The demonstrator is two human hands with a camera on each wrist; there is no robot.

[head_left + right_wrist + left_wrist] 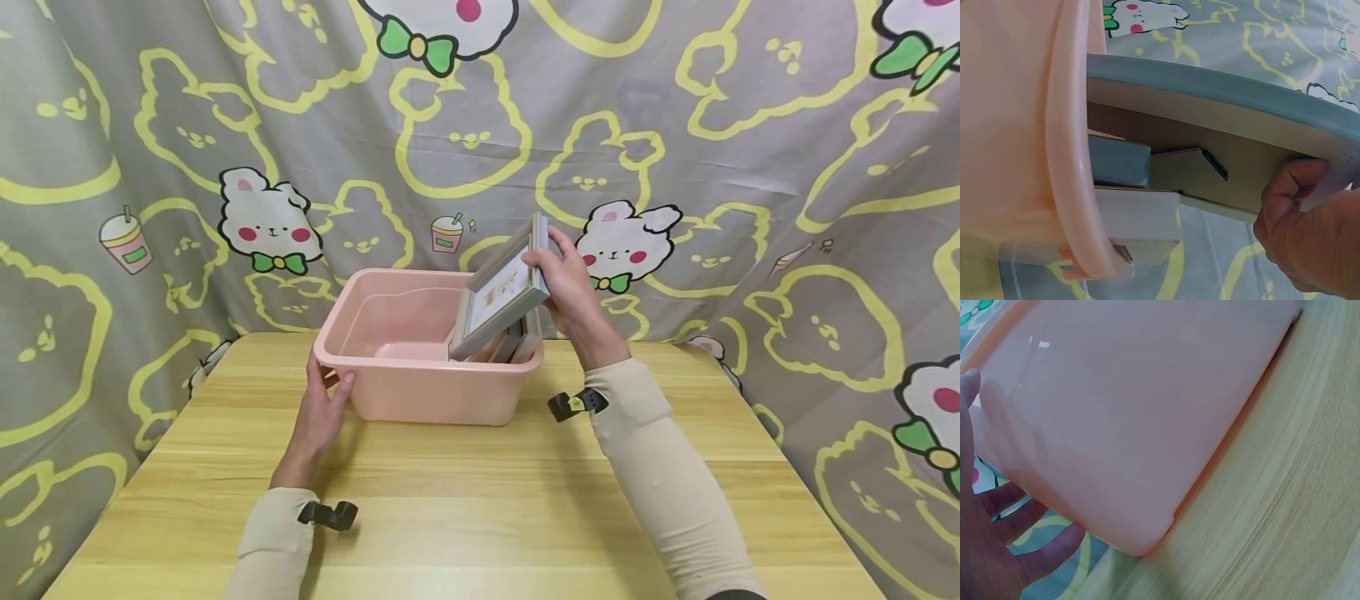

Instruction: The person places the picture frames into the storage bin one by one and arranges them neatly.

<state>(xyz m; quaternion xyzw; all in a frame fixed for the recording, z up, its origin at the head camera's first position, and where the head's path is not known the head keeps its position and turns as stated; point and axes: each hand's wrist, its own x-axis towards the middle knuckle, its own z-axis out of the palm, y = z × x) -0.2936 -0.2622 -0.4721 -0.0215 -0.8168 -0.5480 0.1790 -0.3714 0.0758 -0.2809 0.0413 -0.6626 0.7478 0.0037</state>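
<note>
A grey picture frame [498, 287] with a small flower picture stands tilted, its lower end inside the pink plastic bin [431, 396] at the right. My right hand [572, 292] grips its raised upper end, thumb over the front edge. In the right wrist view the back of the picture frame [1247, 169] shows, with my right hand [1310, 225] at its edge. More frames [1138, 215] lean in the bin beneath it. My left hand [318, 421] holds the bin's front left corner, the thumb on the front and the fingers [1054, 553] round the side.
The bin stands on a wooden table [450, 508] near its far edge. A grey curtain [345, 125] with cartoon rabbits hangs behind and on both sides. The left part of the bin's inside shows its bare floor [401, 350].
</note>
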